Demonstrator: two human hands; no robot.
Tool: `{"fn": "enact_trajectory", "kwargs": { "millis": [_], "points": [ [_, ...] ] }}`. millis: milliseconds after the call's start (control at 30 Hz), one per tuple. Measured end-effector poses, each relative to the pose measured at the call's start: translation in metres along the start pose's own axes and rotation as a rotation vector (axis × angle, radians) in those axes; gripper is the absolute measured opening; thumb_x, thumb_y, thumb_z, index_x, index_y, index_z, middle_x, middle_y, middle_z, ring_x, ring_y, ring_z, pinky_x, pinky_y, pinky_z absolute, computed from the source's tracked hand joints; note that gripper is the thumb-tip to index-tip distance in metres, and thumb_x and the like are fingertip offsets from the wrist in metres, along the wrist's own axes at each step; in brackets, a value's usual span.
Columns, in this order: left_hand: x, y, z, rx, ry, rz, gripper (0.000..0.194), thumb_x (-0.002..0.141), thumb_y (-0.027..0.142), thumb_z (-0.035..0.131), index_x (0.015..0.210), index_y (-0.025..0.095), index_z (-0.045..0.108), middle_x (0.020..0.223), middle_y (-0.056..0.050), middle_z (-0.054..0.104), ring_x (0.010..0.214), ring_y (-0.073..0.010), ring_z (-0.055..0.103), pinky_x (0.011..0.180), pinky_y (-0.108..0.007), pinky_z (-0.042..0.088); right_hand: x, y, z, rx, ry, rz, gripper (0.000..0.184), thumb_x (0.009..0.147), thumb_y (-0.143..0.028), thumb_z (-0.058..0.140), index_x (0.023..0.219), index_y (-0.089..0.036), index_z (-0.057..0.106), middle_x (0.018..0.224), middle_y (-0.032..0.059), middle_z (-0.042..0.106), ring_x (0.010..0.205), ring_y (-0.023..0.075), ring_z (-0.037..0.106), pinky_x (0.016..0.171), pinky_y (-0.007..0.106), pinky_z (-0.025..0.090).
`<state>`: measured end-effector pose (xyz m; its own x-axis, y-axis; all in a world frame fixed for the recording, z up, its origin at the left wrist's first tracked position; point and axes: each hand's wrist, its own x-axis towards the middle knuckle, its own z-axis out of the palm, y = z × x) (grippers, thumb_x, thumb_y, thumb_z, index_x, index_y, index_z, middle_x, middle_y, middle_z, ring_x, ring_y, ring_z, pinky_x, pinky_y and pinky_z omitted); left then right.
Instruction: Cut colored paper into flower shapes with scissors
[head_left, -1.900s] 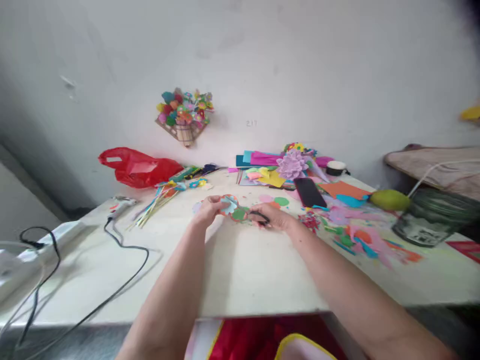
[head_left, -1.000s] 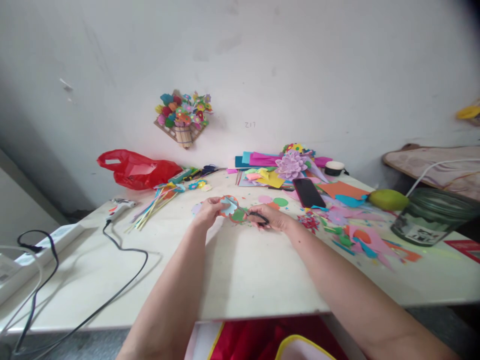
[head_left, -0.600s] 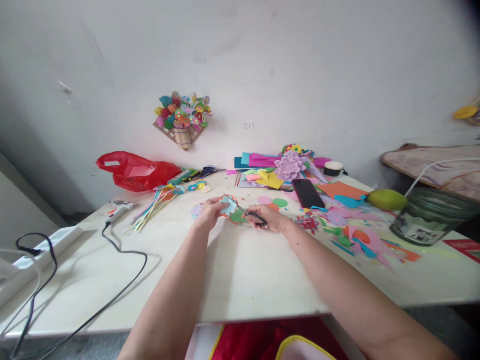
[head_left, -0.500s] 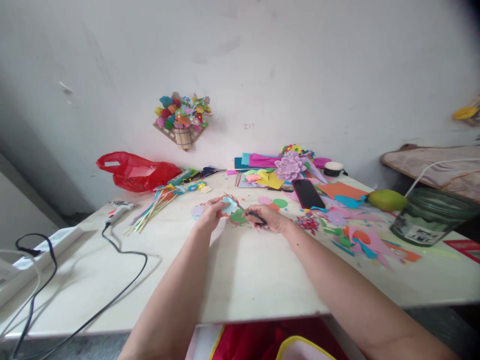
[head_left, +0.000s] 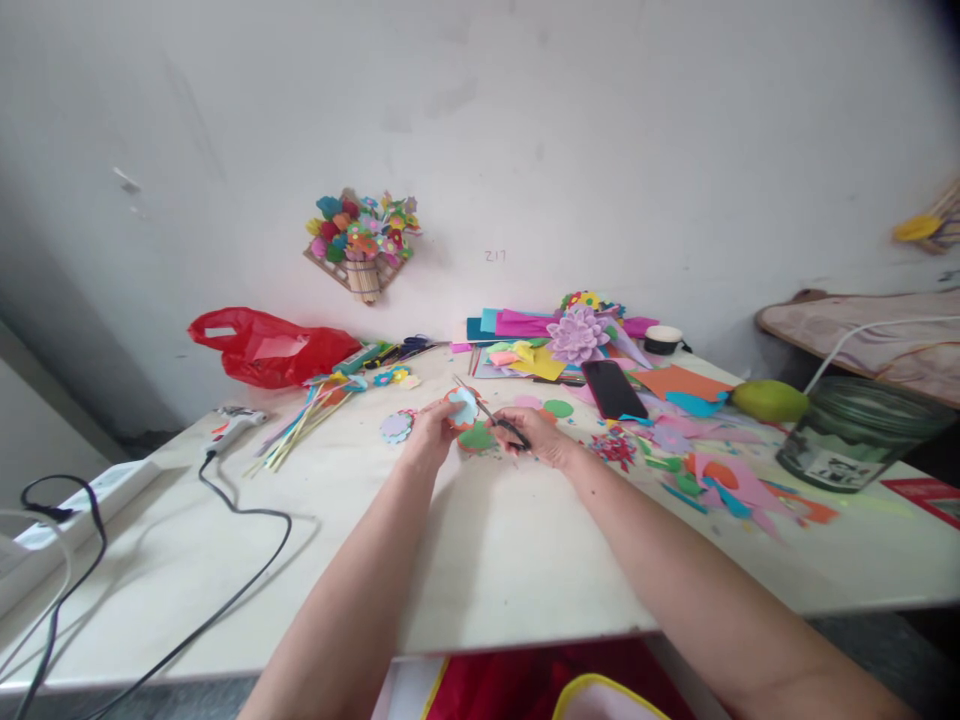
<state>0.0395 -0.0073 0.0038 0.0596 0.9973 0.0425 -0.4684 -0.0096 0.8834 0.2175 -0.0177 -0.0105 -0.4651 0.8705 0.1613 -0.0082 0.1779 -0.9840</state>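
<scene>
Over the middle of the white table, my left hand point(head_left: 433, 428) is closed on a light blue scalloped paper piece point(head_left: 465, 404), pinching its left edge. My right hand point(head_left: 536, 432) grips black-handled scissors point(head_left: 513, 432), whose blades point up and left, right beside the blue piece. Whether the blades touch it I cannot tell. Below the hands lies a green round piece point(head_left: 477, 437), with orange paper partly hidden behind the blue one. Lilac scalloped pieces point(head_left: 395, 428) lie left of my left hand. Another green disc point(head_left: 559, 408) is beyond my right hand.
Left are a glue gun point(head_left: 238, 428) with its cord, a power strip point(head_left: 90, 500), thin sticks point(head_left: 311, 425) and a red plastic bag point(head_left: 274, 345). Right lie a phone point(head_left: 613, 390), paper scraps point(head_left: 731, 475), a green fruit point(head_left: 770, 401) and a glass jar point(head_left: 855, 435).
My left hand has shifted slightly right and turned the blue piece, showing more of the lilac pieces. The scissors stay in my right hand, their blades now clearer. The view has shifted slightly.
</scene>
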Motion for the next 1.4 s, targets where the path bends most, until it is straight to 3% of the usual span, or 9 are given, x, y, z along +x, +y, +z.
{"fn": "enact_trajectory", "kwargs": {
  "millis": [200,367,567,900,1400],
  "points": [
    [-0.001,-0.002,0.011,-0.096,0.080,0.013,0.026,0.050,0.015,0.072,0.076,0.011,0.067,0.070,-0.004,0.068,0.059,-0.0125,0.060,0.055,-0.022,0.048,0.001,0.003,0.002,0.046,0.043,0.000,0.033,0.069,-0.042,0.065,0.087,-0.014,0.060,0.053,-0.0037,0.054,0.040,0.0067,0.045,0.035,0.019,0.020],
    [-0.004,-0.007,0.024,-0.138,0.153,0.062,0.018,0.051,0.015,0.071,0.065,0.014,0.060,0.060,0.000,0.064,0.056,-0.0114,0.059,0.059,-0.024,0.048,-0.001,-0.005,0.010,0.108,0.088,0.003,0.031,0.069,-0.044,0.064,0.073,-0.016,0.052,0.054,-0.0033,0.053,0.039,0.0066,0.045,0.033,0.019,0.019],
    [-0.011,-0.013,0.035,-0.136,0.259,0.145,0.017,0.052,0.020,0.070,0.061,0.015,0.056,0.053,0.003,0.058,0.049,-0.0098,0.054,0.055,-0.024,0.043,0.000,-0.004,0.017,0.147,0.095,-0.010,0.037,0.071,-0.052,0.061,0.073,-0.017,0.051,0.055,-0.0032,0.053,0.039,0.0073,0.046,0.033,0.019,0.020],
    [-0.011,-0.024,0.037,-0.058,0.336,0.243,0.016,0.056,0.026,0.069,0.063,0.015,0.059,0.055,0.001,0.059,0.051,-0.0120,0.055,0.057,-0.025,0.042,0.003,0.002,0.022,0.167,0.087,-0.044,0.038,0.078,-0.054,0.057,0.076,-0.017,0.053,0.054,-0.0010,0.056,0.040,0.0095,0.050,0.032,0.019,0.027],
    [-0.011,-0.028,0.038,-0.006,0.372,0.232,0.017,0.056,0.029,0.069,0.062,0.016,0.060,0.052,0.002,0.058,0.048,-0.0120,0.053,0.053,-0.025,0.040,0.005,0.004,0.019,0.108,0.087,-0.036,0.038,0.076,-0.055,0.058,0.077,-0.017,0.053,0.052,-0.0031,0.054,0.038,0.0084,0.047,0.032,0.019,0.024]
  ]
}}
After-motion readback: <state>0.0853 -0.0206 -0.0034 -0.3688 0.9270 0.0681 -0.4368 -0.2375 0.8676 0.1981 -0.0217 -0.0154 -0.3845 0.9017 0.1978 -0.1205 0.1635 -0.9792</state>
